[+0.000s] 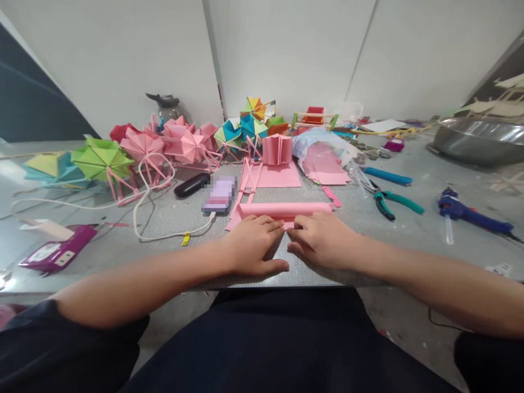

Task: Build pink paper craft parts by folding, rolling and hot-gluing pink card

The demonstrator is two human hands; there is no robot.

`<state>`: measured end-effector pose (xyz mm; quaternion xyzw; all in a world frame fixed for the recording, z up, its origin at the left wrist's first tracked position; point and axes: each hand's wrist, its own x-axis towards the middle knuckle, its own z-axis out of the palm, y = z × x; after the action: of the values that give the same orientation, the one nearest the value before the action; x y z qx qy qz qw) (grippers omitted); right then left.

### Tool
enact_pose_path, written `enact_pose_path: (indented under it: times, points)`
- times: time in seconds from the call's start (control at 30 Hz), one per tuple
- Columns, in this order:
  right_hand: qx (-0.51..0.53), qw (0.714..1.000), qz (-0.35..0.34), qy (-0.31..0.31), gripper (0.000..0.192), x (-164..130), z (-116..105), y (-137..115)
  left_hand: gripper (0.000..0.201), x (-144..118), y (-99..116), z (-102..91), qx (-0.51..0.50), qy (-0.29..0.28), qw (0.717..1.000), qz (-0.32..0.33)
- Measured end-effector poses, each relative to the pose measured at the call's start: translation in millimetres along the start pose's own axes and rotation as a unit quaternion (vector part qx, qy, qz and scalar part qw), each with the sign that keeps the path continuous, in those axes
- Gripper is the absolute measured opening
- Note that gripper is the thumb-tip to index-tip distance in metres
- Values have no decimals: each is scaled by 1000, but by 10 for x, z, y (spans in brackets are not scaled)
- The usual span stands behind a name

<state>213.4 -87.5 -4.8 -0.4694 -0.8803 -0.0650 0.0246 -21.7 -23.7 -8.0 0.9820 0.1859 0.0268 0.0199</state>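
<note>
A sheet of pink paper (286, 208) lies before me near the table's front, its far part curled up into a rounded fold. My left hand (256, 243) rests on the near edge of the sheet at its middle, fingers lying flat and thumb stretched apart. Close beside it, my right hand (323, 237) has its fingers curled onto the same edge, pressing the paper. Just behind the sheet are a pink strip frame (250, 177), a flat pink sheet (282, 176) and a pleated pink paper wheel (277, 149).
Left are a phone (220, 194) on a white cable, a black case (192, 185) and a purple power strip (59, 248). Right are pliers (385, 202), a blue cutter (388, 176), a glue gun (470, 213) and a metal bowl (478, 143). Paper wheels (188, 144) line the back.
</note>
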Motion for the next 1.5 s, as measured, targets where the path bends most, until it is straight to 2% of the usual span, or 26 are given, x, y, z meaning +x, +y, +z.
enact_pose_path:
  times: [0.5, 0.83, 1.03, 1.17, 1.27, 1.37, 1.5]
  points:
    - [45, 998, 22, -26, 36, 59, 19, 55, 87, 30, -38, 0, 11, 1, 1000, 4]
    - [71, 997, 33, -28, 37, 139, 80, 135, 82, 61, -60, -11, -5, -6, 1000, -5]
    - [83, 996, 36, -25, 37, 200, 113, 164, 77, 54, -96, 17, -15, 11, 1000, -1]
    - [84, 995, 42, -22, 37, 230, 110, 175, 77, 49, -67, 18, 3, 10, 1000, -22]
    - [69, 997, 34, -2, 33, 229, 136, 231, 81, 57, -63, 13, 21, 8, 999, -37]
    - [63, 997, 11, 46, 28, 232, 199, 340, 77, 74, -96, 11, 24, 7, 999, -31]
    - [137, 986, 34, 92, 18, 309, 308, 501, 64, 91, -155, 20, 10, 16, 1000, -25]
